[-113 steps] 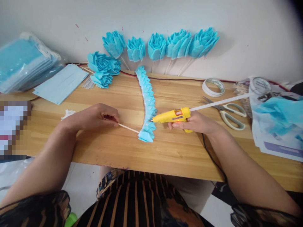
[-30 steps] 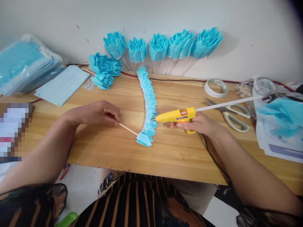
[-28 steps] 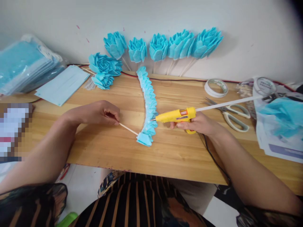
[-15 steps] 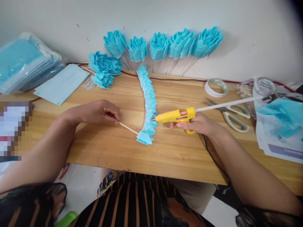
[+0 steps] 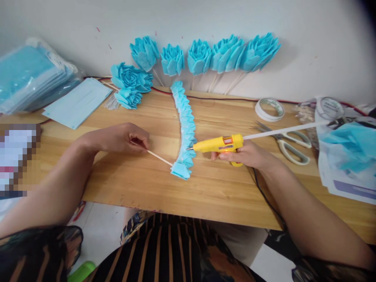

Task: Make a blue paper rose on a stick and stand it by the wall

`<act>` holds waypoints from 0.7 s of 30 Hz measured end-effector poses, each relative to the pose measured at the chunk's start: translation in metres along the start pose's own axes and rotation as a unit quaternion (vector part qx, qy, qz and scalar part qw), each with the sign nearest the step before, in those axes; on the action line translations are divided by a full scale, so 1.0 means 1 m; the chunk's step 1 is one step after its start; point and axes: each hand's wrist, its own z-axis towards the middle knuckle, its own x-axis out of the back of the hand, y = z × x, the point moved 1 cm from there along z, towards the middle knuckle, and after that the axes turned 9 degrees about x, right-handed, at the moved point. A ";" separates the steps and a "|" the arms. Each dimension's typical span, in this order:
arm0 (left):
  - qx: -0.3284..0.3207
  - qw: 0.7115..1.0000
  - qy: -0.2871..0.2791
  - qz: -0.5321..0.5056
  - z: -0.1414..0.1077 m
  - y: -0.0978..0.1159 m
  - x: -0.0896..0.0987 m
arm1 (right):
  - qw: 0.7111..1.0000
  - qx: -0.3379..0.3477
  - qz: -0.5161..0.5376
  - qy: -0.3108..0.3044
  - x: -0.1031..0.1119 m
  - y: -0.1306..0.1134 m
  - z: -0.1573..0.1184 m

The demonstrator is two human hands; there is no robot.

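Observation:
A thin wooden stick (image 5: pixel 160 158) is pinched in my left hand (image 5: pixel 131 139). Its far end meets the folded blue piece at the near end of a long pleated blue strip (image 5: pixel 187 121), which lies curved across the table. My right hand (image 5: pixel 245 154) is wrapped round a yellow glue gun (image 5: pixel 217 144) with a lit orange light and a long white glue stick out of its back. The metal nozzle points left and is at the strip's lower part; whether it touches is hard to tell.
Blue flowers on sticks (image 5: pixel 199 56) lean against the wall, with several more at the back left. Blue sheets (image 5: pixel 79 102) and a bagged stack (image 5: pixel 32 78) lie left. Tape (image 5: pixel 269 109), scissors (image 5: pixel 293 147) and a plastic bag (image 5: pixel 349 156) are on the right.

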 end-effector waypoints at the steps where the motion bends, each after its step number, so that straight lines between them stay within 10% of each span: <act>1: -0.002 1.000 0.000 0.000 0.000 0.000 0.000 | 1.000 0.000 0.000 0.001 0.000 0.000 0.000; 21: 0.004 1.000 -0.011 0.005 0.001 -0.001 0.001 | 1.000 0.021 0.004 0.008 0.001 -0.001 0.002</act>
